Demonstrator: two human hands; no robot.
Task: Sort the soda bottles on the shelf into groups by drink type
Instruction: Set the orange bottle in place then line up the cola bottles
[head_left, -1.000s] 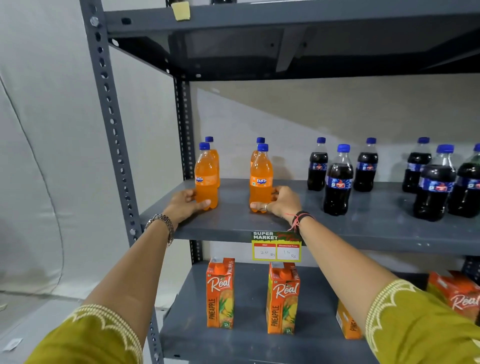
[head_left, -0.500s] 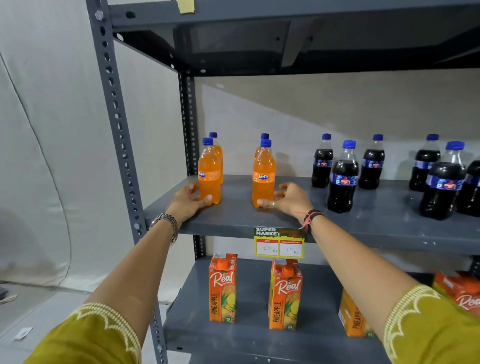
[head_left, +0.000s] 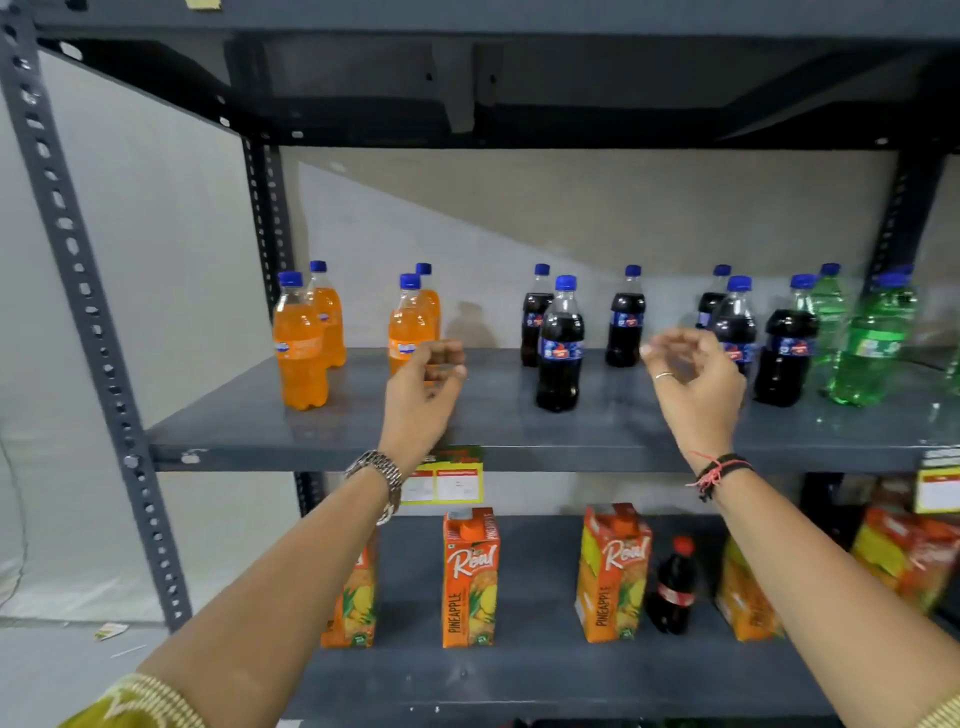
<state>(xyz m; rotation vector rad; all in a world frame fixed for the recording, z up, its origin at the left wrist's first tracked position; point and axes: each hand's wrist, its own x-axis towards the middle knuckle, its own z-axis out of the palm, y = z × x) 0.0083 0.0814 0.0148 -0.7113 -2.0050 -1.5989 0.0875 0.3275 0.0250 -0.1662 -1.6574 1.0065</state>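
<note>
Both hands raised in front of the grey metal middle shelf (head_left: 363, 431), neither holding anything. Left hand (head_left: 423, 384) loosely curled, fingers half folded, just in front of the near-right orange soda bottle with blue cap (head_left: 408, 325) and apparently not gripping it. Right hand (head_left: 693, 379) likewise empty, fingers slack and a little blurred, in front of the dark cola bottles.

Four orange bottles grouped at the left end of the shelf, in two pairs; the near-left one (head_left: 300, 348) close to the front edge. Six dark cola bottles with blue caps spread across the middle, one (head_left: 560, 345) forward of the rest, others (head_left: 626, 317) further back. Green plastic bottles (head_left: 872, 343) at the right end, the nearest touching or nearly touching the rightmost cola bottle (head_left: 787, 345). Probably close to sorted, with tidying of the cola and green boundary left.

Risks from here: a sweep of the right wrist across the cola row could tip the forward bottle, tall and narrow-based, and start a chain through its neighbours. Reaching right for the crowded green group could knock a cola bottle off the front edge onto the pineapple juice cartons (head_left: 470, 577) below. Small cola bottle with red cap (head_left: 674, 587) on the lower shelf easily overlooked.
</note>
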